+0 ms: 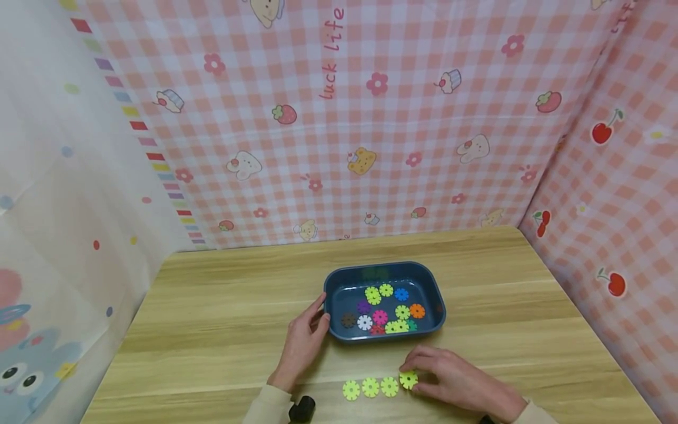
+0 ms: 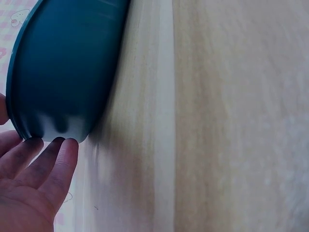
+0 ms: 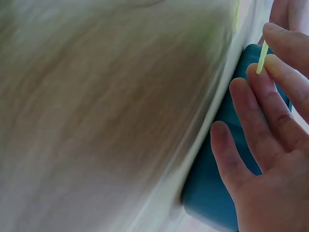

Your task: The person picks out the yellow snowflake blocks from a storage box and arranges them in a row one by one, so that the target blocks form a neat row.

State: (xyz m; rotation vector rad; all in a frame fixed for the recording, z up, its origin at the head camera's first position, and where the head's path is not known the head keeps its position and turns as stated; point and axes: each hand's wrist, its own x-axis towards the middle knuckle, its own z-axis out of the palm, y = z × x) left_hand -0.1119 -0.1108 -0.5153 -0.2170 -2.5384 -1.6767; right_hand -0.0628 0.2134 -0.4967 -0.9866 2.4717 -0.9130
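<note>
Several straight fingers (image 2: 63, 166) of the left hand (image 1: 303, 344) touch the tray (image 1: 339, 298); rightward, three notched yellow-green discs (image 1: 370, 383) line the counter (image 1: 212, 341); beside them the right hand (image 1: 450, 377) pinches a fourth disc (image 1: 408, 381), its thin edge clear only in the right wrist view.

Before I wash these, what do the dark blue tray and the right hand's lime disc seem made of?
Tray: probably smooth, softly glossy plastic, judging by highlights; coated metal possible.
Disc: likely thin plastic, evenly coloured, cleanly notched; gloss unclear.
</note>
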